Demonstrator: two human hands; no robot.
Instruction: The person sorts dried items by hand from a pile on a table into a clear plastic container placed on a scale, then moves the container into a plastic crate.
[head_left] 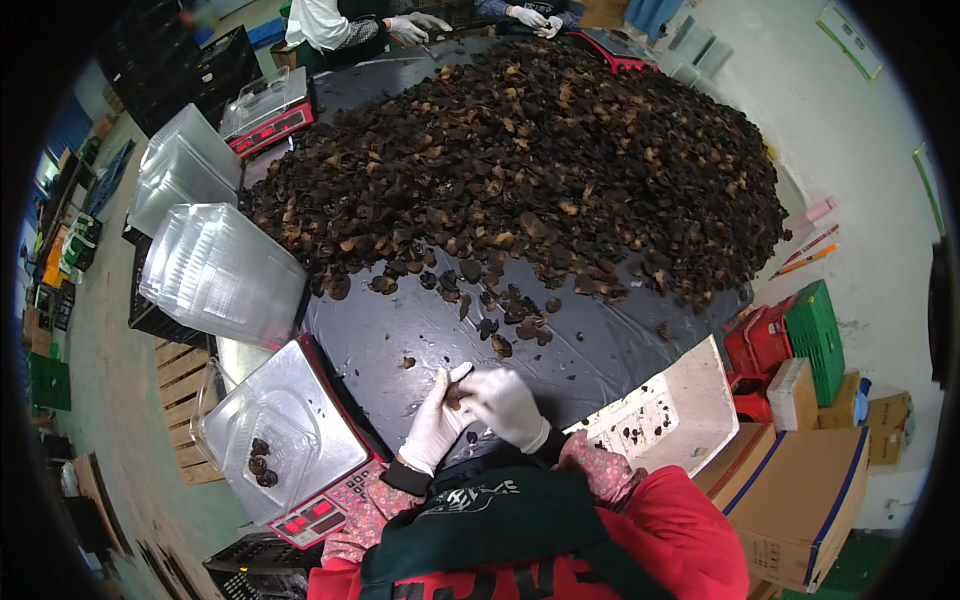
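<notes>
In front of me, above the near edge of the dark-covered table (370, 340), both my hands are in white gloves. My left hand (430, 425) is closed round a small brown mushroom (456, 394), held between thumb and fingers. Against it from the right, my right hand (508, 405) has its fingers bent onto the same piece; it is slightly blurred and hides part of the mushroom. A huge heap of dark brown mushrooms (530, 170) covers most of the table, with several loose ones (520, 312) on its near side. Left of my hands, a clear plastic box (255, 440) holds a few dark mushrooms (262, 462).
The box rests on a red-edged scale (340, 440). Stacked clear boxes (225, 270) stand behind it. A white foam bin (690, 405) with dark scraps sits at right, near cardboard boxes (800, 500) and a green crate (815, 335). Across the table, co-workers' gloved hands (415, 25) are visible.
</notes>
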